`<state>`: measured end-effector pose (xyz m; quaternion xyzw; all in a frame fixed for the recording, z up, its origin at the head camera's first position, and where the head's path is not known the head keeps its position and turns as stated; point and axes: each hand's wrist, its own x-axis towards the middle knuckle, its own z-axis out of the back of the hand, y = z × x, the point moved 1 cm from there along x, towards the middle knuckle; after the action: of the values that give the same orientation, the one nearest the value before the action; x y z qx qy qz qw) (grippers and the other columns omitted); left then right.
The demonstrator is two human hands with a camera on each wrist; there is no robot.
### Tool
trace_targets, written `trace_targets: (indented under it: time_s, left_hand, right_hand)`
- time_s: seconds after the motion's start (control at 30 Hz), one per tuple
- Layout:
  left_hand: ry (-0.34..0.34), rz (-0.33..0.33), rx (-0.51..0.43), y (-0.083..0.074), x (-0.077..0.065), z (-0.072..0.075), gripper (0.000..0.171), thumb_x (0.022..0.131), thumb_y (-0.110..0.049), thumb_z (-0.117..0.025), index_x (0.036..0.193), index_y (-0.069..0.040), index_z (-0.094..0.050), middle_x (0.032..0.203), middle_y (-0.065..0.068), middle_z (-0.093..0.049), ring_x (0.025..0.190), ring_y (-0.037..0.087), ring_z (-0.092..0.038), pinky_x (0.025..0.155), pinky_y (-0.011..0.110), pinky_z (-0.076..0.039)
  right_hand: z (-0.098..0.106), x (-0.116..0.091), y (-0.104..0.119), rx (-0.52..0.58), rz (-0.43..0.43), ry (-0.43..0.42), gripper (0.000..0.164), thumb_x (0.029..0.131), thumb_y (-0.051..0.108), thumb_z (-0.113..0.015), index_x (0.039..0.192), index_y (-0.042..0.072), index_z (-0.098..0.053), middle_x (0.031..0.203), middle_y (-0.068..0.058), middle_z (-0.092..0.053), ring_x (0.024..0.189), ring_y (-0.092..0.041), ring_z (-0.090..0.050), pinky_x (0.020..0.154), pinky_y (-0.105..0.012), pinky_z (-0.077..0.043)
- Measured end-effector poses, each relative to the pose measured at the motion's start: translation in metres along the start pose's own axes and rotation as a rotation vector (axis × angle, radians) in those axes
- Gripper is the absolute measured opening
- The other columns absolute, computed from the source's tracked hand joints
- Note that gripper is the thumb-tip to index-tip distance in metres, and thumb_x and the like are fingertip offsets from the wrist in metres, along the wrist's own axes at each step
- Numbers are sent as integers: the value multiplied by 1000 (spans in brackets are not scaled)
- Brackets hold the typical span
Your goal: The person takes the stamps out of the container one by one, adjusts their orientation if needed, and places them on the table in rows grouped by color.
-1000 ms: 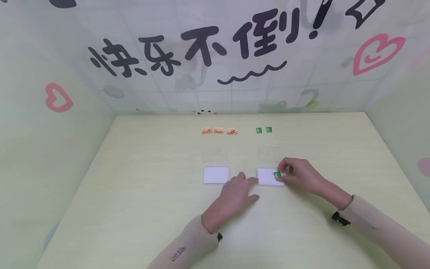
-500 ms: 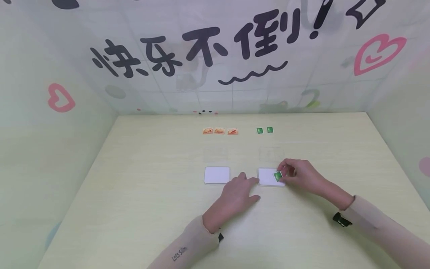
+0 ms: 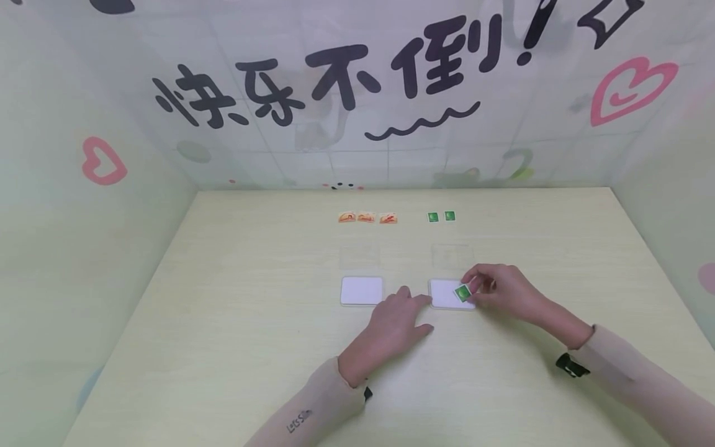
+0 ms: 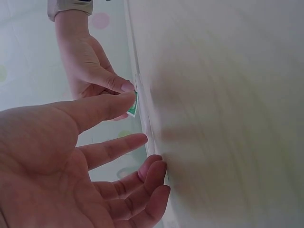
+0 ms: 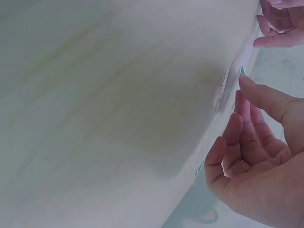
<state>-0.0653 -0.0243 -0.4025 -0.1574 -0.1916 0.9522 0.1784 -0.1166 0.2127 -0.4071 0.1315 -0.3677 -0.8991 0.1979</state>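
Note:
My right hand (image 3: 505,292) pinches a small green white-edged stamp (image 3: 462,292) by its right side, between thumb and fingers. The stamp is over the right part of a white card stack (image 3: 442,293), tilted a little; whether it touches the card cannot be told. At the stack's left edge rests the index fingertip of my left hand (image 3: 385,332), its thumb held apart. In the left wrist view the green stamp (image 4: 133,105) shows at the right hand's fingertips. Only a green sliver of the stamp (image 5: 242,70) appears in the right wrist view.
Another white card stack (image 3: 362,290) lies to the left. Behind the stacks are two faint clear rectangular pieces (image 3: 360,255). Farther back lie three orange stamps (image 3: 365,217) and two green stamps (image 3: 442,216). Printed walls enclose the pale table (image 3: 234,298).
The green stamp has turned slightly in my right hand's fingers, and one corner now points more toward me. My left hand stays at the card's edge. The whole view has shifted slightly.

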Motion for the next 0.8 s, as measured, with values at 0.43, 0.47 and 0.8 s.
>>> trace_targets:
  time_s: [0.43, 0.47, 0.8]
  left_hand:
    - [-6, -6, 2, 1, 0, -1, 49, 95, -28, -81, 140, -17, -68, 102, 7, -59, 74, 15, -48, 60, 25, -40]
    - [-8, -4, 4, 1, 0, 0, 49, 95, -28, -81, 140, -17, -68, 101, 7, -59, 73, 14, -48, 60, 25, -40]
    - [-3, 6, 8, 0, 0, 0, 49, 95, -28, -81, 141, -17, -68, 102, 7, -59, 74, 15, -49, 61, 26, -41]
  right_hand:
    - [6, 3, -1, -32, 25, -12, 11, 89, -4, -78, 99, -1, -76, 83, 1, -70, 77, -16, -55, 68, -24, -48]
    - [6, 4, -1, -34, 25, -13, 11, 90, -3, -77, 100, 0, -76, 83, 1, -69, 77, -16, -55, 67, -24, -48]
    - [11, 8, 0, -29, 37, -33, 16, 92, 0, -77, 108, 2, -74, 84, -2, -72, 75, -17, -55, 64, -25, -46]
